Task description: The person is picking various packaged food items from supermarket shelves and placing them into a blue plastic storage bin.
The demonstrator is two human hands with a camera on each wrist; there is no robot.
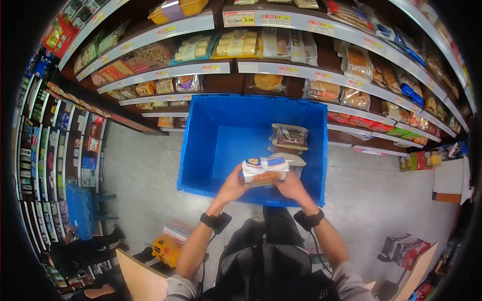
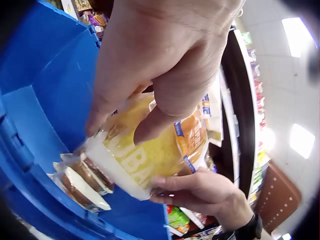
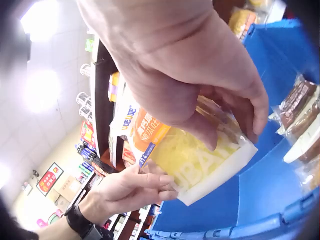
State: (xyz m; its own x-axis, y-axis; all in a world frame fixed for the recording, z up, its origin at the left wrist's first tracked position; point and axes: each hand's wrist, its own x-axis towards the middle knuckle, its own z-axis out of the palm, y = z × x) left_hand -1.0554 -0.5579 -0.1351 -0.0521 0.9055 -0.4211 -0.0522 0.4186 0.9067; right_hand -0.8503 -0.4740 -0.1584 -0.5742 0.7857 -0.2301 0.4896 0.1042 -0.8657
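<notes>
Both hands hold one packaged bread item (image 1: 264, 170) over the near edge of a blue plastic crate (image 1: 211, 145). My left hand (image 1: 234, 184) grips its left end and my right hand (image 1: 290, 185) grips its right end. In the left wrist view the pack (image 2: 150, 150) shows a yellow and orange label with a white band, thumb and fingers curled round it. The right wrist view shows the same pack (image 3: 195, 155) with the right hand's fingers (image 3: 235, 115) over its top. More wrapped bread packs (image 1: 288, 136) lie in the crate's right side.
Shop shelves (image 1: 221, 67) full of packaged bread and snacks rise behind the crate. A second shelf run (image 1: 55, 150) stands on the left with a small blue crate (image 1: 79, 209). Cardboard boxes (image 1: 404, 248) sit on the grey floor at the right.
</notes>
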